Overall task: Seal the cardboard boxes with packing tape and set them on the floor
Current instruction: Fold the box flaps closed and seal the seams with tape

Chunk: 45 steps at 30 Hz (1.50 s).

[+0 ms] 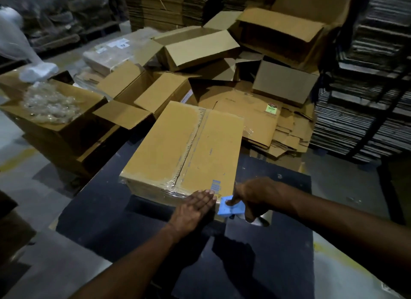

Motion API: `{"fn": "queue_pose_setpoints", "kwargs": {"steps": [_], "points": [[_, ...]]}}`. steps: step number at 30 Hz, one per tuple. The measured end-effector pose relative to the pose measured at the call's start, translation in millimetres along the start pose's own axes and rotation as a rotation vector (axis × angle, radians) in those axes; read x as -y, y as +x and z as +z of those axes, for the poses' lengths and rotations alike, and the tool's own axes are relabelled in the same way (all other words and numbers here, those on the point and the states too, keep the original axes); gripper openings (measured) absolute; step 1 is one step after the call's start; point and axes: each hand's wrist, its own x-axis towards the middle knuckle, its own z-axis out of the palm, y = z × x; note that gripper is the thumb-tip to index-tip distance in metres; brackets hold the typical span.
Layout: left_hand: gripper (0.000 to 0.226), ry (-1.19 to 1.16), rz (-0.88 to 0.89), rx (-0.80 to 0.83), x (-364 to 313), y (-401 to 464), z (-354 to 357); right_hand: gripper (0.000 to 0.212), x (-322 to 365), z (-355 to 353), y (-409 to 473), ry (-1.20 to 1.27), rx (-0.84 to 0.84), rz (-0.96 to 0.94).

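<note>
Cardboard box sits closed on the dark bench, long axis running toward 12 to 1 o'clock, flaps meeting at a center seam with clear packing tape along it and wrapped over the near edge. Left hand lies flat, fingers straight, pressing the near end face at 6 o'clock of the box, likely smoothing the tape end down and bracing the box against sliding. Right hand, just beside it at 3 o'clock, has its grip curled around a blue tape dispenser held at the box's near right corner, probably to cut or finish the strip. Box not yet on the floor. Open boxes and flattened cardboard are piled at 12 to 2 o'clock; a box of bubble wrap sits at 10 o'clock.
</note>
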Motion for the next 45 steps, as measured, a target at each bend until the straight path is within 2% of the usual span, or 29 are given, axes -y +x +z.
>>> {"fn": "queue_pose_setpoints", "kwargs": {"steps": [2,6,10,13,16,19,20,24,28,31,33,37,40,43,45], "points": [[0.051,-0.007,-0.021,0.01,-0.8,-0.1,0.7,0.088,-4.8,1.1,-8.8,-0.023,-0.037,0.003],[0.054,-0.061,-0.033,0.004,-2.2,-3.2,3.0,0.076,-15.3,9.9,-30.1,-0.049,-0.05,-0.015],[0.063,-0.081,-0.044,0.039,-3.7,-5.0,6.3,0.032,-46.5,30.1,-36.6,0.087,-0.055,0.091],[0.064,-0.119,-0.056,0.065,-4.9,-5.9,7.5,0.042,-61.3,46.2,-35.6,0.185,-0.056,0.124],[0.065,-0.123,-0.059,0.076,-7.4,-6.4,5.9,0.049,-55.9,62.8,-19.6,0.136,-0.021,0.116],[0.064,-0.121,-0.064,0.126,-6.5,-4.0,-0.1,0.082,-47.2,74.7,-5.5,0.172,0.038,0.067],[0.063,-0.114,-0.073,0.146,-6.6,-2.3,-3.0,0.086,-46.9,76.7,-3.7,0.194,0.026,0.057],[0.057,-0.075,-0.05,0.171,-4.2,1.3,-10.2,0.079,-50.7,82.8,-7.4,0.207,-0.094,0.027],[0.077,-0.084,-0.052,0.233,1.6,0.6,-12.9,0.08,-51.5,94.8,-6.9,0.261,-0.158,0.041],[0.067,-0.092,-0.064,0.296,2.4,3.4,-14.5,0.076,-55.2,99.8,-12.9,0.288,-0.158,0.047],[0.071,-0.098,-0.07,0.292,6.5,2.9,-12.8,0.07,-64.7,99.1,-28.3,0.298,-0.167,0.031],[0.09,-0.118,-0.078,0.262,3.0,0.7,-13.7,0.072,-81.9,87.1,-60.5,0.393,-0.224,0.037],[0.095,-0.136,-0.081,0.19,-2.8,-3.1,-11.3,0.067,-78.3,79.5,-65.8,0.34,-0.229,0.074],[0.08,-0.142,-0.068,0.105,-4.2,-5.1,-4.6,0.066,-77.9,87.5,-56.8,0.333,-0.216,0.116],[0.068,-0.123,-0.038,0.111,-8.9,-3.2,-2.8,0.067,-77.7,97.1,-46.4,0.342,-0.197,0.128]]}}
